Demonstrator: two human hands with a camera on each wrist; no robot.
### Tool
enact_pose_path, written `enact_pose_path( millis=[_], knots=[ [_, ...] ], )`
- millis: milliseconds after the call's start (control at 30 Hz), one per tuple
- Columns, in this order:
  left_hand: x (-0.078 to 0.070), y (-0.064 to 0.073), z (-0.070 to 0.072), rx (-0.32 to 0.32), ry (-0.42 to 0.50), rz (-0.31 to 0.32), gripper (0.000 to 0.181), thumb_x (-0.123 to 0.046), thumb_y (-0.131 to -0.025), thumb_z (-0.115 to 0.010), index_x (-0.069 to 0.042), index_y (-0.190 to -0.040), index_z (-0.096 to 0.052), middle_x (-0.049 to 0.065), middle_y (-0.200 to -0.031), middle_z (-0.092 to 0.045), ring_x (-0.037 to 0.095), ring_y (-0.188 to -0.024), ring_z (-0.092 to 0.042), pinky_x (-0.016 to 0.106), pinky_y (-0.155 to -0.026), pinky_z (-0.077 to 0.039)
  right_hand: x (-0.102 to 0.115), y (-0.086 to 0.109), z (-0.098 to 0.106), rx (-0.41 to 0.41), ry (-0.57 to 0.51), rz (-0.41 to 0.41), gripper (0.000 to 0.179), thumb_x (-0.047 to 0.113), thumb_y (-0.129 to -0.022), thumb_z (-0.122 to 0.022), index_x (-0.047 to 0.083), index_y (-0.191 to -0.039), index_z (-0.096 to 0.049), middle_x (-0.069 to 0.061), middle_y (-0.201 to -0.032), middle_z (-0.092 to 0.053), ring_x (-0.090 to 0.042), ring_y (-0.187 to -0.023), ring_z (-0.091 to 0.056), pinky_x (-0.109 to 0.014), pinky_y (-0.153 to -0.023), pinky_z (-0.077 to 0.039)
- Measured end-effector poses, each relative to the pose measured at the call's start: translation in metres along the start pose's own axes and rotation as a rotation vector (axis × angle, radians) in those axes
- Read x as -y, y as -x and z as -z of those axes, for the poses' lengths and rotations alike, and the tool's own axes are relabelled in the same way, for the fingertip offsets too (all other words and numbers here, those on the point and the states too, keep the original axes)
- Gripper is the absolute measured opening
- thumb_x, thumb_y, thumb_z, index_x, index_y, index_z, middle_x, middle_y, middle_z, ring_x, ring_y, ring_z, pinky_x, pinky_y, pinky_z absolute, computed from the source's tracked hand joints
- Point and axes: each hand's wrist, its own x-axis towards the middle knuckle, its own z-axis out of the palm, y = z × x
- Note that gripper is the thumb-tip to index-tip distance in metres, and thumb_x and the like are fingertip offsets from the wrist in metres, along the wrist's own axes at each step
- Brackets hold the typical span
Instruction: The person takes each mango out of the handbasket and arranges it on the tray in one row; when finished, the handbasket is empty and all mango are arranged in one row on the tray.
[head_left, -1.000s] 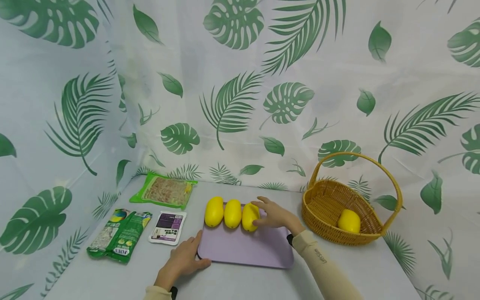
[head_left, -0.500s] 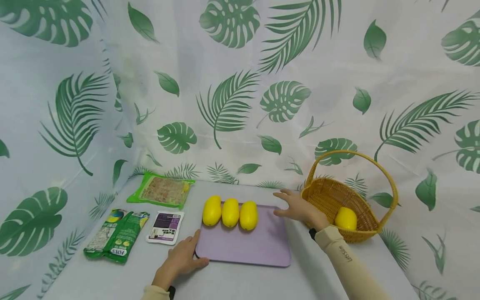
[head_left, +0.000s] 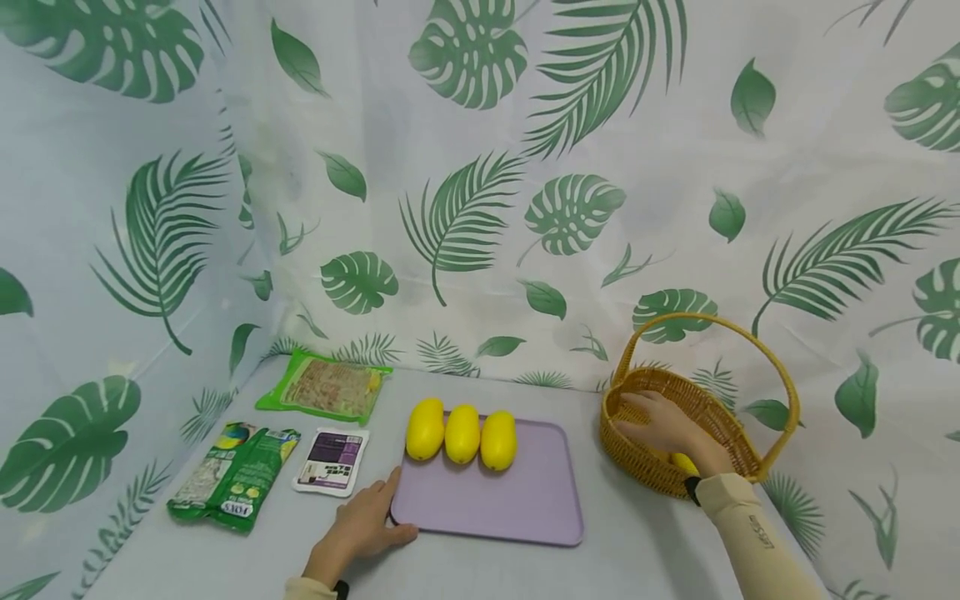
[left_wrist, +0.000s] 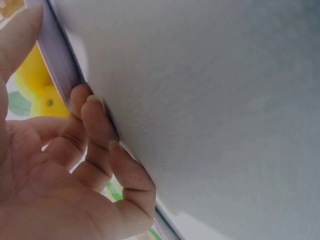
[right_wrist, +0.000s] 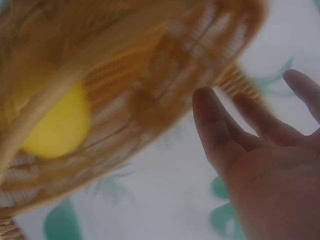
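Note:
On the lilac tray, three yellow mango-like fruits lie side by side along the back left. My left hand holds the tray's near left corner, thumb at the front edge and fingers along the left side; the left wrist view shows those fingers bent beside the rim. Over the wicker basket is my right hand, fingers spread and holding nothing. One more yellow fruit lies inside the basket, mostly hidden behind the right wrist in the head view.
Left of the tray lie a small white and purple packet, a green bag and a green-edged clear pack. The basket's tall arched handle rises above it. A leaf-patterned curtain hangs behind the table.
My right hand has moved right, from the rightmost fruit on the tray to over the basket. The left hand stays at the tray's corner, and the three fruits have not moved.

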Motion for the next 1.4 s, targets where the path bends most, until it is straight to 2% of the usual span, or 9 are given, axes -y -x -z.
enact_pose_path(
  millis=[333, 567, 900, 1067, 1300, 1400],
  knots=[
    [0.001, -0.001, 0.001, -0.01, -0.012, -0.003, 0.1, -0.048, -0.076, -0.084, -0.003, -0.153, -0.038, 0.028, -0.141, -0.055, 0.049, -0.125, -0.055, 0.077, -0.098, -0.039, -0.057, 0.017, 0.013, 0.027, 0.096, -0.112, 0.073, 0.043, -0.097, -0.062, -0.009, -0.144, -0.044, -0.046, -0.144, -0.039, -0.066, -0.129, -0.037, -0.075, -0.098, -0.04],
    [0.0, -0.001, 0.003, -0.016, -0.016, -0.006, 0.1, -0.048, -0.076, -0.084, -0.003, -0.153, -0.038, 0.027, -0.141, -0.056, 0.047, -0.125, -0.057, 0.078, -0.097, -0.04, -0.083, 0.019, 0.021, 0.084, 0.151, -0.146, 0.078, 0.048, -0.096, -0.061, -0.013, -0.142, -0.044, -0.044, -0.139, -0.047, -0.065, -0.126, -0.044, -0.072, -0.097, -0.044],
    [-0.003, 0.0, 0.003, -0.024, -0.012, -0.016, 0.099, -0.046, -0.076, -0.084, -0.003, -0.153, -0.038, 0.027, -0.139, -0.057, 0.047, -0.123, -0.058, 0.078, -0.096, -0.04, -0.097, 0.021, 0.024, 0.206, 0.149, -0.228, 0.08, 0.046, -0.095, -0.064, -0.014, -0.143, -0.041, -0.045, -0.139, -0.045, -0.066, -0.126, -0.042, -0.073, -0.099, -0.042],
    [-0.002, 0.0, 0.002, -0.015, 0.0, -0.006, 0.1, -0.046, -0.076, -0.084, -0.003, -0.153, -0.038, 0.026, -0.141, -0.056, 0.046, -0.125, -0.056, 0.075, -0.098, -0.041, -0.104, 0.023, 0.02, 0.238, 0.117, -0.243, 0.077, 0.042, -0.094, -0.065, -0.016, -0.139, -0.044, -0.045, -0.137, -0.047, -0.065, -0.126, -0.043, -0.072, -0.1, -0.041],
    [-0.002, 0.002, 0.001, -0.004, 0.007, 0.006, 0.1, -0.046, -0.076, -0.084, -0.004, -0.153, -0.037, 0.026, -0.141, -0.056, 0.046, -0.126, -0.056, 0.074, -0.099, -0.04, -0.107, 0.024, 0.012, 0.273, 0.078, -0.322, 0.085, 0.05, -0.091, -0.066, -0.011, -0.145, -0.041, -0.044, -0.141, -0.043, -0.066, -0.128, -0.04, -0.073, -0.099, -0.041],
    [-0.002, 0.001, 0.002, -0.001, 0.01, 0.007, 0.1, -0.046, -0.076, -0.084, -0.004, -0.153, -0.038, 0.027, -0.141, -0.056, 0.046, -0.126, -0.056, 0.075, -0.099, -0.04, -0.105, 0.024, 0.009, 0.277, 0.071, -0.329, 0.085, 0.05, -0.092, -0.066, -0.01, -0.146, -0.039, -0.045, -0.142, -0.041, -0.066, -0.129, -0.039, -0.074, -0.1, -0.04]
  ],
)
